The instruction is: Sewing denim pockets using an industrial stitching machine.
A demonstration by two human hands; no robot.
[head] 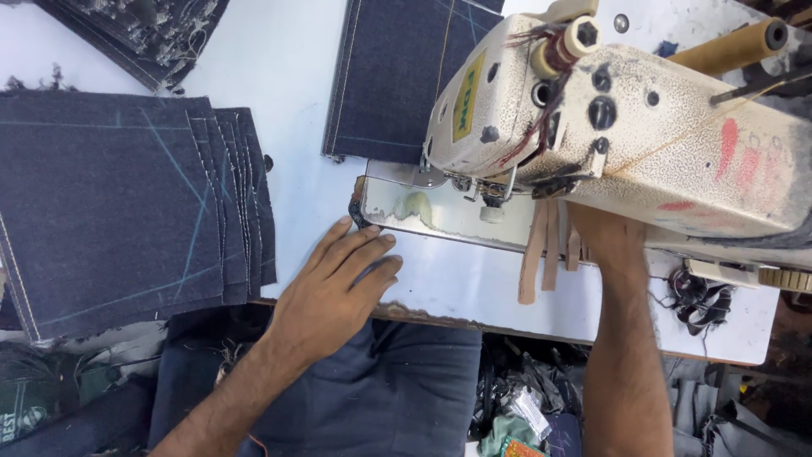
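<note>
From where I watch, I see one yellow rectangular label [467, 96] with dark lettering on the end face of the cream sewing machine [643, 135], at about one o'clock. At six o'clock, below the table edge, lie a crumpled clear plastic packet [529, 410] and a small orange-and-green printed packet [520, 448].

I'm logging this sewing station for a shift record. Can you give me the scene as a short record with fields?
Left hand: flat on the white table, empty, fingers spread
Right hand: reaching under the sewing machine, mostly hidden
Left of hand: stack of dark denim panels with chalk lines
Behind machine: another denim piece
Lap: dark fabric
</note>
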